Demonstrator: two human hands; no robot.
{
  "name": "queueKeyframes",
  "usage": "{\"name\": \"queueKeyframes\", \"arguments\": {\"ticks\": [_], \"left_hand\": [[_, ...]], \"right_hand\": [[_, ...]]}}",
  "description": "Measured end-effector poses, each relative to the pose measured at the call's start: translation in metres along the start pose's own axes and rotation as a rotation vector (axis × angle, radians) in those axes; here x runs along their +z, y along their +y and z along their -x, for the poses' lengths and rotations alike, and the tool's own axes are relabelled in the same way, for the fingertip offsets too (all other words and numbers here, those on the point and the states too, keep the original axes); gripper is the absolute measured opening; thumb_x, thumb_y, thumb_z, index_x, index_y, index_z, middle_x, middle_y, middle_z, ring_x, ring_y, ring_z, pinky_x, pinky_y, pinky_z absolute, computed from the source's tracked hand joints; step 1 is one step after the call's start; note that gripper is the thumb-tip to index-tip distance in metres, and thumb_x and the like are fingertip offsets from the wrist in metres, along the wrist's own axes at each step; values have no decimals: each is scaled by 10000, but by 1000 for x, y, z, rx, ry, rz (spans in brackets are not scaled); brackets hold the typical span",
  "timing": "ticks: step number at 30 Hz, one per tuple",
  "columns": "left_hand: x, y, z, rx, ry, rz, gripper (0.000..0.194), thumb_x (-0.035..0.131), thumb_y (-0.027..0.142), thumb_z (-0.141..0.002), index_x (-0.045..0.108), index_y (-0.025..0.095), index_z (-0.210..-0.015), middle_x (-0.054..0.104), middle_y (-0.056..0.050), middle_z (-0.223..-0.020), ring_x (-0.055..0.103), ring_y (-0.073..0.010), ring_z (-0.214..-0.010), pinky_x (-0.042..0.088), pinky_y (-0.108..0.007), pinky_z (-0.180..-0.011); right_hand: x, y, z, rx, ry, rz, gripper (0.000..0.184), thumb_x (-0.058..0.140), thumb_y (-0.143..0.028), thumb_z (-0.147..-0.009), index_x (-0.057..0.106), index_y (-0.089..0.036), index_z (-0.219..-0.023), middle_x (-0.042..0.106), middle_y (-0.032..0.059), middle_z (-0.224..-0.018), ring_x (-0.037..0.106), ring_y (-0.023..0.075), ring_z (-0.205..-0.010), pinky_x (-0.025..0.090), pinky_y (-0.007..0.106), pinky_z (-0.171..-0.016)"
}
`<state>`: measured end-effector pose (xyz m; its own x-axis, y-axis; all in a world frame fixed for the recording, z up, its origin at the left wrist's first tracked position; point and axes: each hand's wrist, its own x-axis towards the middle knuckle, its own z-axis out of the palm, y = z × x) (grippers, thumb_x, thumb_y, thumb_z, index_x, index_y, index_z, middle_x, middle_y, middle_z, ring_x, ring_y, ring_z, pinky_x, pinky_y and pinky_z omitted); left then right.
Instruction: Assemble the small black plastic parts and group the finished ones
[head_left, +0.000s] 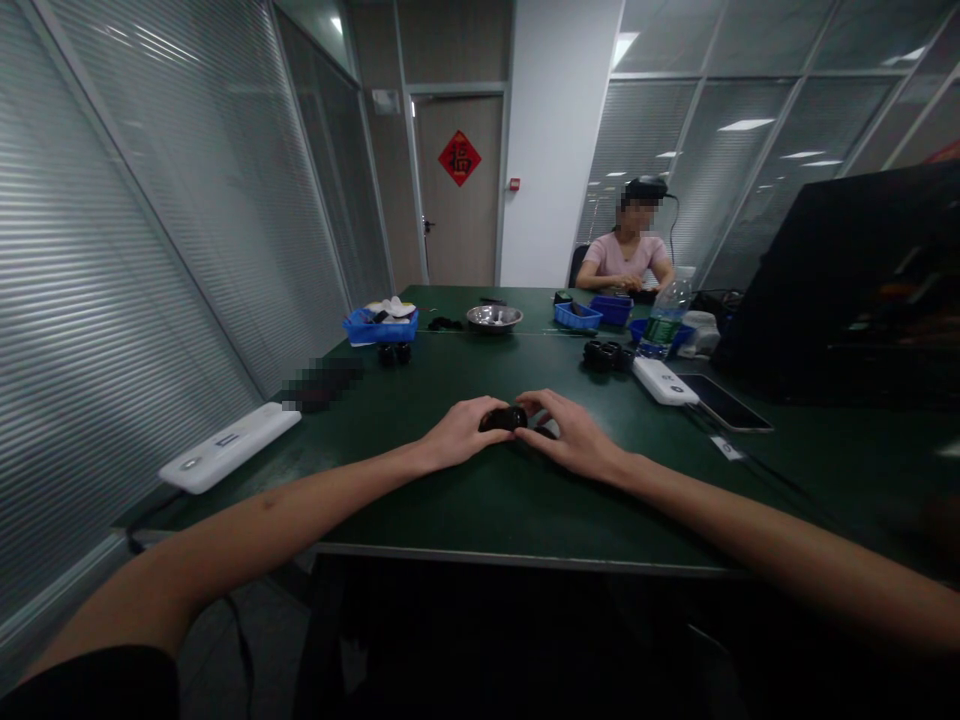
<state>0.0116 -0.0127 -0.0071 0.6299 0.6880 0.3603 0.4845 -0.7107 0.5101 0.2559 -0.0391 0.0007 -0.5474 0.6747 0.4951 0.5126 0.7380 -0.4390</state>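
Note:
Both hands meet near the middle of the dark green table (450, 520). My left hand (459, 432) is closed around a glossy black rounded part (504, 419), its thumb along the near side. From the right, my right hand (566, 432) curls its fingers and thumb toward the same part, the tips at its right end. A small dark piece (550, 431) shows under the right palm, partly covered by the fingers. What kind of part it is I cannot make out.
A steel bowl (494, 318), a blue tray (381, 326) and blue bins (577, 315) stand farther back. Black parts (606, 355), a water bottle (666, 318), a white power bank (664, 382) and a phone (724, 402) lie right. Another white device (231, 447) lies left. A person (628, 255) sits opposite.

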Motion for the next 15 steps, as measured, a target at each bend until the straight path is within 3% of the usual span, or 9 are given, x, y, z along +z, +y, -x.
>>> {"name": "queueKeyframes", "arguments": {"ticks": [3, 7, 15], "left_hand": [[-1, 2, 0, -1, -6, 0, 414, 686, 443, -933, 657, 180, -1252, 688, -75, -1126, 630, -215, -952, 482, -327, -838], [0, 2, 0, -7, -5, -10, 415, 704, 419, -922, 656, 175, -1255, 687, -76, -1102, 629, -219, -943, 481, -329, -838], [-1, 5, 0, 3, -10, -5, 419, 684, 429, -933, 648, 172, -1261, 687, -83, -1139, 635, -231, -989, 487, -344, -862]], "right_hand": [[0, 1, 0, 30, -28, 14, 305, 638, -370, -980, 608, -205, -1235, 688, 94, -1093, 691, 228, -886, 606, 410, -812], [-2, 2, 0, -50, -44, 34, 324, 645, -282, -968, 586, -211, -1278, 647, 109, -1201, 679, 239, -977, 591, 418, -869], [-1, 5, 1, -89, -42, -3, 330, 643, -223, -956, 582, -231, -1280, 624, 96, -1210, 670, 243, -1014, 600, 425, -879]]}}
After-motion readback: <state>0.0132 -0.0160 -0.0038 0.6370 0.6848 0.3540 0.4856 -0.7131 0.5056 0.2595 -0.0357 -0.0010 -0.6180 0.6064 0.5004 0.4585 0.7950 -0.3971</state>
